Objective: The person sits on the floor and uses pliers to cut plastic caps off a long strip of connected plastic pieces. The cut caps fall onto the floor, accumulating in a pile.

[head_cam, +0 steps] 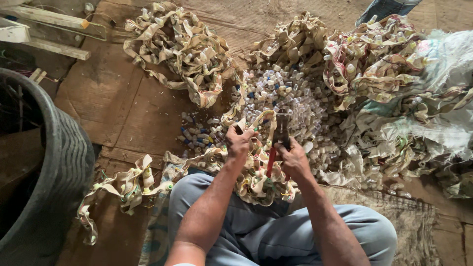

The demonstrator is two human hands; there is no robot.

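In the head view, the left hand (240,142) is closing its grip around a beige strip of small bulb sockets (256,180) draped over the lap. The right hand (294,158) is clamping its grip on red-handled cutters (277,143), whose jaws are meeting the strip beside the left hand. A heap of loose caps (288,98) is lying just ahead on the wooden floor (123,108), and a black tyre (59,162) is sitting at the left.

Wooden floor (123,108) carries tangled strips (182,49) and small caps (290,93).

Red-handled cutters (277,148) over tangled strip (253,180)
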